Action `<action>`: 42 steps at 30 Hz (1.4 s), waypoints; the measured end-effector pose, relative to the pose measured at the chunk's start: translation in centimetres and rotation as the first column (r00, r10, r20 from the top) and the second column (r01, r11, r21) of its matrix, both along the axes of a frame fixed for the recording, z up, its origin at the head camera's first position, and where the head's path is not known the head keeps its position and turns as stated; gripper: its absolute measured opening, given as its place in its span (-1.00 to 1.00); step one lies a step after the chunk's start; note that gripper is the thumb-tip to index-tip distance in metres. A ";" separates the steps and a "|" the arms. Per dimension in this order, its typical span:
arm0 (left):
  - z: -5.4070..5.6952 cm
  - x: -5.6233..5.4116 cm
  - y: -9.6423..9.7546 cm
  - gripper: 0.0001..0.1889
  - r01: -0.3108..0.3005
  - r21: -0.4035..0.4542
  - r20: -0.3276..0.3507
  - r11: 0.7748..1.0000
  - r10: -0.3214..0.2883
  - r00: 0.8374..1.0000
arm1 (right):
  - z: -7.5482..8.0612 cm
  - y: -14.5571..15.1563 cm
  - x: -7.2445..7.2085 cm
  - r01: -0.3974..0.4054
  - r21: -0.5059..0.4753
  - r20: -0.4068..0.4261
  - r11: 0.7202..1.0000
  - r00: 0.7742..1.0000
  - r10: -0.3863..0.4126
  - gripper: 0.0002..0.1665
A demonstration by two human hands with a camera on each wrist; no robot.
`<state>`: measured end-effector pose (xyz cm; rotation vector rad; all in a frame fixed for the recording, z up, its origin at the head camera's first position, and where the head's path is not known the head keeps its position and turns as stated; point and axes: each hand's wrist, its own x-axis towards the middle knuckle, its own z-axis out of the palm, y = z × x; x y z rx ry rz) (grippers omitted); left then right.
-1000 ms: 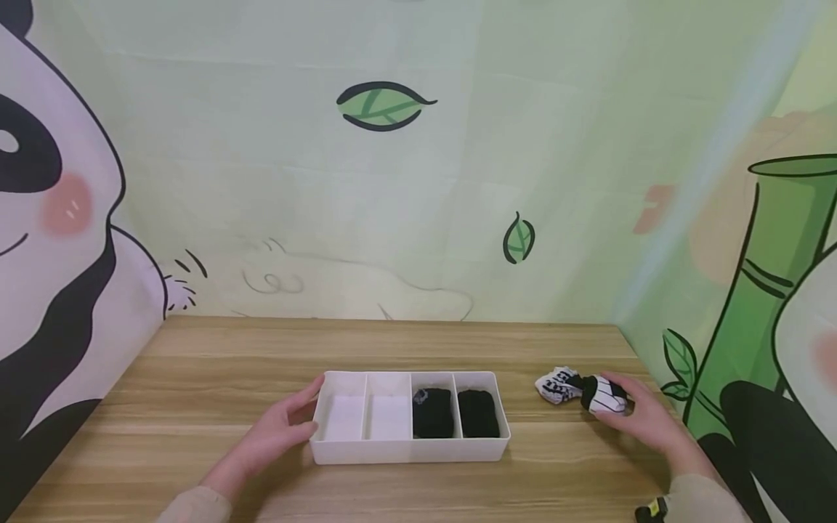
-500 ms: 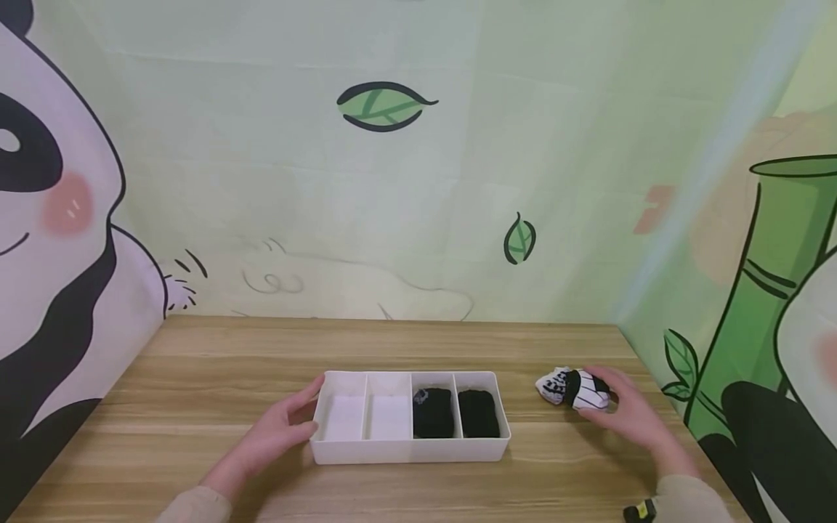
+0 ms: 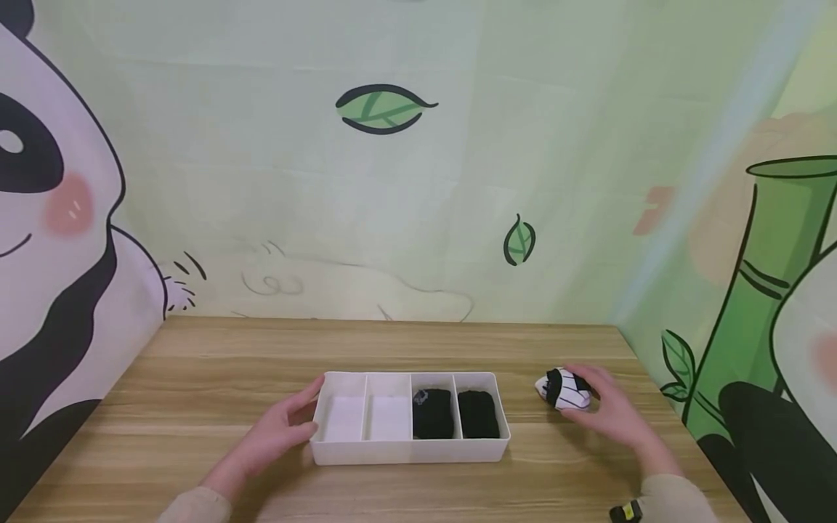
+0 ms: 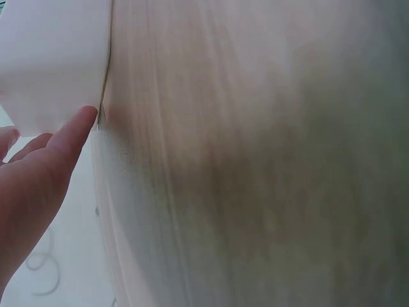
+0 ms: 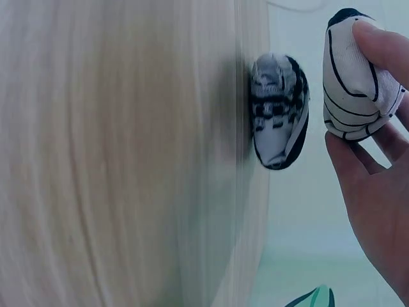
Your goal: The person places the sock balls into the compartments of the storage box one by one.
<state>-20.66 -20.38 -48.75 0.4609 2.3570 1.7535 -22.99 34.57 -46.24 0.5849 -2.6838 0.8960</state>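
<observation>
i observe two hands working at a table (image 3: 261, 349). left hand (image 3: 277, 428): fingers and thumb extended and spread, touching the left end of the white box (image 3: 408, 452). right hand (image 3: 608, 414): thumb and fingers pinch the striped sock (image 5: 351, 77), a rolled white piece with black lines and a black end. in the right wrist view i see this sock raised, a gap separating it from the patterned sock (image 5: 275, 118), which rests on the table. both socks are to the right of the box, well apart from it.

the box has four compartments in a row. the third from the left holds a black sock (image 3: 433, 418); the fourth holds a dark sock (image 3: 479, 415). marking check: the black sock carries a small grey emblem at its upper left corner, too small for me to read. the patterned sock bears black letter-like marks, which i cannot make out.
</observation>
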 end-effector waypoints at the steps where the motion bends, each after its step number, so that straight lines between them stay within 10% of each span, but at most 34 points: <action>1: 0.0 0.0 0.0 -0.19 -0.001 -0.001 0.001 1.000 0.001 1.000 | 0.0 -0.2 0.0 -0.004 0.002 -0.007 1.000 1.000 0.004 -0.15; 42: 0.2 0.1 0.1 -0.20 -0.020 -0.021 0.006 1.000 0.020 1.000 | 1.1 -8.5 -0.7 -0.179 -0.067 -0.076 0.982 0.982 0.174 -0.11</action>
